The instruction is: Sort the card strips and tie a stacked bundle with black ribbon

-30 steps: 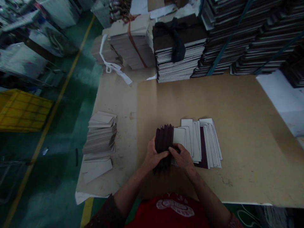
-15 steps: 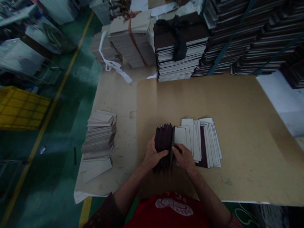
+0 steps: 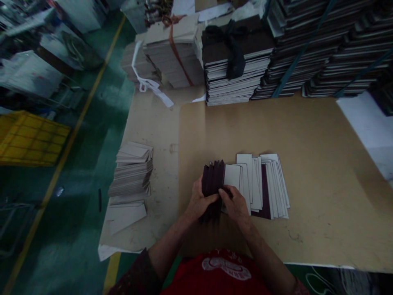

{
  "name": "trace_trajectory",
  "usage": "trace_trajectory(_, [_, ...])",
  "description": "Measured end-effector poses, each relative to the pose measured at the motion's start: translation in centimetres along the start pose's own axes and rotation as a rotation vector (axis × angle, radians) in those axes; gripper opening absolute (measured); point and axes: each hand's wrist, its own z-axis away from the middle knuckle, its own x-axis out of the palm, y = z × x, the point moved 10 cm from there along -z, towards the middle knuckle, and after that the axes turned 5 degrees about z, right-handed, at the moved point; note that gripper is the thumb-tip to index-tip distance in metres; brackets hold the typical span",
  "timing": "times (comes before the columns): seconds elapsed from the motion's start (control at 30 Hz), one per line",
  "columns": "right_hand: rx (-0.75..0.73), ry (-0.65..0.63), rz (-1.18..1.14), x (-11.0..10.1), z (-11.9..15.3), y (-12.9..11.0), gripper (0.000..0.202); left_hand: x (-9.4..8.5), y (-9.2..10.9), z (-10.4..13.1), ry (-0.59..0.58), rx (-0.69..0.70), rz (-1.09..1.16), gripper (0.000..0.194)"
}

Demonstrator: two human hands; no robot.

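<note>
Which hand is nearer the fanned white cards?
Right: the right hand is at the left end of the white cards; the left hand is farther left, gripping the dark stack.

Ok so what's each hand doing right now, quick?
Left hand: closed around the dark stack.
Right hand: fingertips at the stack's right edge; whether they grip a piece can't be told.

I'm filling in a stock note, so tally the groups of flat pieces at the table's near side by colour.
Dark purple stack of flat pieces, in the left hand: 1
Mostly white overlapping row of rectangles: 1
Pale grey cardboard-like pile: 1
Total: 3
</note>
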Motion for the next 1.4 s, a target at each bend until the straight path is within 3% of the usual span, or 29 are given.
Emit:
trace_trajectory(0.2, [0.079, -0.051, -0.014, -0.1, -0.5, 0.6, 0.046, -0.1, -0.1, -0.1, -0.009, -0.004, -0.009, 0.093])
trace_trajectory(0.4, [0.009, -0.018, 0.053, -0.1, -0.5, 0.2, 0.044, -0.1, 0.3, 0.0, -0.003, 0.0, -0.03, 0.091])
trace_trajectory(0.47, [-0.074, 0.068, 0.156, -1.2, -0.2, -0.2, 0.044, -0.1, 0.2, 0.0, -0.006, 0.001, -0.015, 0.09])
trace_trajectory(0.6, [-0.197, 0.366, 0.436, -4.8, 1.1, -1.1, 0.047, 0.0, -0.3, 0.0, -0.015, -0.014, 0.005, 0.09])
trace_trajectory(0.67, [-0.216, 0.407, 0.46, -5.4, 1.4, -1.4, 0.048, 0.0, -0.4, 0.0, -0.019, -0.02, 0.012, 0.089])
trace_trajectory(0.77, [-0.231, 0.262, 0.301, -3.7, 0.9, -1.7, 0.044, 0.0, -0.2, -0.1, -0.016, -0.008, 0.028, 0.087])
trace_trajectory(0.87, [-0.126, 0.084, 0.094, -1.0, 0.1, -1.2, 0.046, -0.1, 0.1, -0.1, -0.009, 0.004, 0.01, 0.086])
trace_trajectory(0.97, [-0.016, 0.008, 0.007, 0.4, -0.3, -0.5, 0.048, 0.0, 0.2, -0.1, -0.018, 0.01, -0.013, 0.085])
trace_trajectory(1.13, [0.062, -0.029, -0.006, 0.5, -0.6, -0.2, 0.047, 0.0, 0.0, -0.1, -0.022, 0.02, 0.015, 0.085])
trace_trajectory(1.3, [0.006, -0.021, 0.014, 0.1, -0.6, -0.2, 0.043, -0.1, 0.1, 0.0, -0.023, -0.001, 0.007, 0.085])
trace_trajectory(1.4, [-0.073, 0.115, 0.156, -1.5, -0.4, 0.0, 0.039, -0.2, 0.1, 0.0, -0.014, -0.006, 0.017, 0.084])
